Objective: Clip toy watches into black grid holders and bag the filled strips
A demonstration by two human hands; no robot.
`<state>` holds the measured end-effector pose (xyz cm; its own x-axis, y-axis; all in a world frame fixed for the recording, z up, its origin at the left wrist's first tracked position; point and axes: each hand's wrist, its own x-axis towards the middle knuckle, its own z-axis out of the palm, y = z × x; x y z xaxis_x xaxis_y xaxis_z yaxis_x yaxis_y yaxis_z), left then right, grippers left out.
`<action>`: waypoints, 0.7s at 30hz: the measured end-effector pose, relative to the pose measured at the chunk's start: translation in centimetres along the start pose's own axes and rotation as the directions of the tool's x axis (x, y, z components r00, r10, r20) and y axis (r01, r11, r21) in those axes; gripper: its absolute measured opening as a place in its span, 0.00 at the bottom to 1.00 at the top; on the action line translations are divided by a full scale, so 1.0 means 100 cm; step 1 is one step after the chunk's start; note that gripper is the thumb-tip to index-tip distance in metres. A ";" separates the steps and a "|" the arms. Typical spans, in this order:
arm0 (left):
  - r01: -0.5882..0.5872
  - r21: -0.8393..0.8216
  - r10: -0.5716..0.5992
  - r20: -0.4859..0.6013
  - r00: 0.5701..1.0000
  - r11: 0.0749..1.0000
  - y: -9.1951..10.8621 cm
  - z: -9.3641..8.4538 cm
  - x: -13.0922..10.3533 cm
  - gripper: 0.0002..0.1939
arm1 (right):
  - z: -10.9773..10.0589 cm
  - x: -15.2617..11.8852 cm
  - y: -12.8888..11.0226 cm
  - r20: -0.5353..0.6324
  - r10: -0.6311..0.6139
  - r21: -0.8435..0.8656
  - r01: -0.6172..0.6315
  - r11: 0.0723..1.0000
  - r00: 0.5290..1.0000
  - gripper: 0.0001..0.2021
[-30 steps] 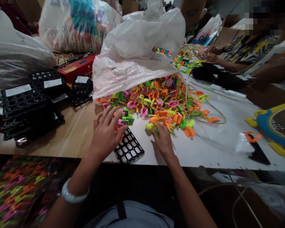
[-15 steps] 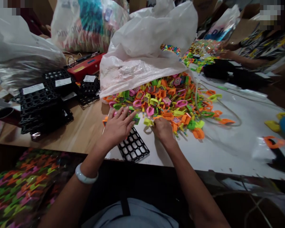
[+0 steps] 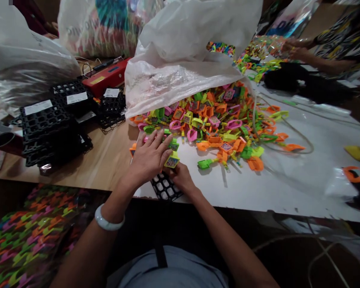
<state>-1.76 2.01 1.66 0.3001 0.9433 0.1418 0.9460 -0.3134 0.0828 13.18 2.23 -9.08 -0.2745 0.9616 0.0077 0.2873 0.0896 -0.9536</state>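
Note:
Near the table's front edge lies a black plastic grid tray (image 3: 165, 189), its far part hidden beneath my hands. My left hand (image 3: 146, 161) is laid over that far part, fingers stretched and a little apart, on top of pink, green and orange toy pieces. My right hand (image 3: 182, 178) is closed at the tray's right side, holding a yellow toy watch (image 3: 172, 161) with a square picture face by the left fingertips. Its gripping fingers are partly hidden. Beyond the hands spreads a pile of bright toy watches (image 3: 208, 118), coming out of a white plastic bag (image 3: 180, 76).
Stacked black trays (image 3: 45, 128) with white labels stand at left, near a red device (image 3: 108, 78). A looped cord (image 3: 306, 150) crosses the table at right. A green piece (image 3: 204, 164) lies apart from the pile. Another person's hands (image 3: 294, 49) are at the far right.
My right hand has moved left from the pile's edge to the tray, bringing the yellow toy watch. My left hand has stayed over the tray. A green piece now shows at the pile's front.

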 end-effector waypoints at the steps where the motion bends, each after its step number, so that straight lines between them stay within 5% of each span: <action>1: 0.000 -0.002 0.000 0.000 1.000 1.000 0.000 0.000 0.000 0.27 | 0.001 0.001 0.001 -0.027 -0.011 -0.046 0.010 0.999 1.000 0.12; 7: 0.003 -0.028 -0.003 0.013 1.000 1.000 -0.002 -0.001 -0.002 0.27 | 0.002 -0.002 0.000 -0.050 -0.169 -0.254 0.151 0.955 0.984 0.10; 16: -0.002 -0.058 0.002 -0.012 1.000 0.998 -0.002 0.000 -0.003 0.27 | 0.003 -0.005 0.006 -0.095 -0.110 -0.172 0.093 0.981 0.989 0.11; 21: -0.003 -0.066 0.002 -0.021 1.000 0.998 -0.002 0.000 -0.003 0.27 | 0.006 -0.007 0.012 -0.063 -0.236 -0.294 0.208 0.933 0.970 0.09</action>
<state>-2.05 1.77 1.62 0.2989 0.9404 0.1622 0.9350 -0.3226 0.1471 13.20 1.56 -10.44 -0.2758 0.9277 0.2515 0.4808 0.3597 -0.7996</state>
